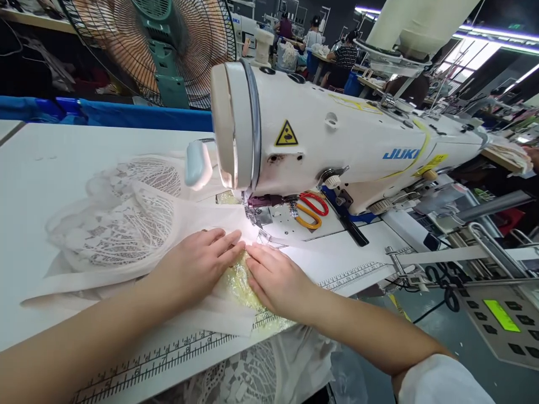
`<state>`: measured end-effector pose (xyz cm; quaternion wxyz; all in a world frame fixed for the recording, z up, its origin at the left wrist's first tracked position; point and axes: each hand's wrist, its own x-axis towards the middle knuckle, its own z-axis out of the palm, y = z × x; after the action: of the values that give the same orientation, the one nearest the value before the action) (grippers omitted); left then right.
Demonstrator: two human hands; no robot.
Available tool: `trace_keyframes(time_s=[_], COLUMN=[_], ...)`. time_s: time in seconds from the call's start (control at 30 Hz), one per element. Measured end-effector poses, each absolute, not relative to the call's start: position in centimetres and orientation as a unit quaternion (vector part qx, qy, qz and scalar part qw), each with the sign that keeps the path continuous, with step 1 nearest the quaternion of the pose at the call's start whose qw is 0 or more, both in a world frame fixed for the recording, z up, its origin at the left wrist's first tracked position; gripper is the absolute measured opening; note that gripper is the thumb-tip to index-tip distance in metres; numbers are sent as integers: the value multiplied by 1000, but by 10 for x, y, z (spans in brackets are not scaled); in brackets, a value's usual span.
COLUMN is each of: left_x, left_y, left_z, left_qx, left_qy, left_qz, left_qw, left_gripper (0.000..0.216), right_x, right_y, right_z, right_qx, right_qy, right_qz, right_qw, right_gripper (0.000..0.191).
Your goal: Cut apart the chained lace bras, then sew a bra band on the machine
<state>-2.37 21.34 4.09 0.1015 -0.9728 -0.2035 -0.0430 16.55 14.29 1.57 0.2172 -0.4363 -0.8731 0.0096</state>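
Note:
My left hand (197, 261) lies flat on sheer white fabric (202, 216), fingers stretched toward the presser foot (252, 216) of a white sewing machine (328, 129). Close beside it, my right hand (282, 275) rests with fingers extended over a shiny, pale yellow piece (240, 283) and the cloth's edge. The fingertips of both hands nearly meet just in front of the foot. White lace panels (138, 230) of the same cloth spread out on the left. What lies under my palms is hidden.
Scissors with red and orange handles (309, 219) lie beside the needle area, near a black-handled tool (353, 227). A printed ruler (185, 350) runs along the table's front edge. More lace (252, 370) hangs below. A fan (164, 50) stands behind; people work farther back.

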Motion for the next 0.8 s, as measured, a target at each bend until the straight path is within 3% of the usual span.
trace_keyframes(time_s=[0.23, 0.5, 0.8], left_x=[-33, -32, -32], left_y=[240, 253, 255], left_z=[38, 41, 40], left_qx=[-973, -974, -981], left_qy=[-228, -213, -193], left_qz=[-25, -69, -8], left_qw=[15, -43, -9], left_gripper=[50, 35, 52], right_x=[169, 170, 169], right_y=[143, 144, 143], right_z=[16, 15, 15], right_qx=[-445, -436, -440], right_qy=[-870, -870, -863], right_qz=[40, 49, 66], right_qw=[211, 224, 239], right_gripper=[33, 31, 30])
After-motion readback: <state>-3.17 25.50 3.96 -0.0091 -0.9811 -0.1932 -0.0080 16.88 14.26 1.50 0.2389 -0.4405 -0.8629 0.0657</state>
